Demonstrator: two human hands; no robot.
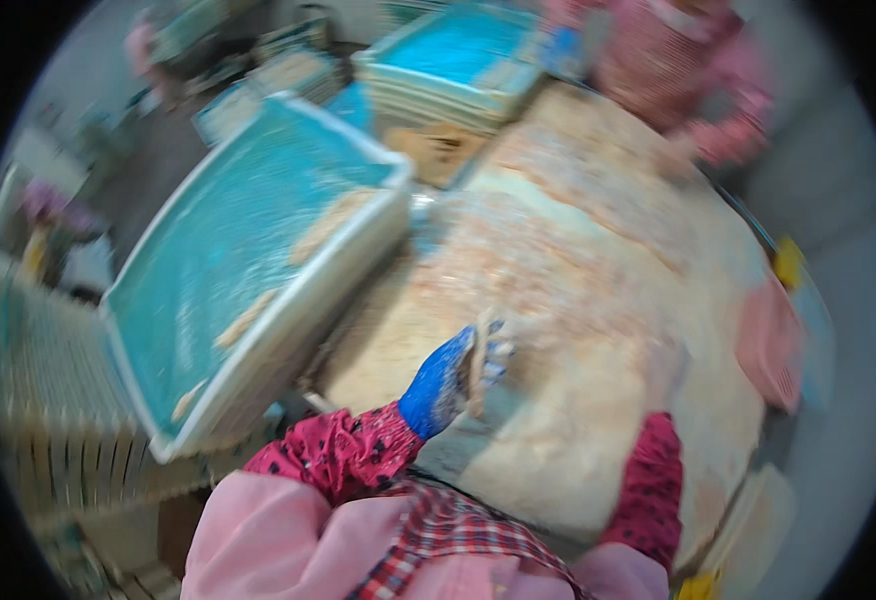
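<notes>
The picture is blurred by motion. My left hand (446,385), in a blue glove, grips a thin pale strip (478,362) just above a table (598,250) spread with a pale beige, paste-like mass. My right hand (664,378) reaches out of a red dotted sleeve onto the same mass; it is smeared and blends into it, so its fingers cannot be made out. To the left stands a large turquoise tray (358,245) with a white rim, with several pale strips (330,225) lying in it.
More turquoise trays (458,60) are stacked at the back. Another person in pink clothing (693,75) stands at the table's far side. A pink basket (770,345) sits at the right edge. Pale slatted crates (58,400) are at the lower left.
</notes>
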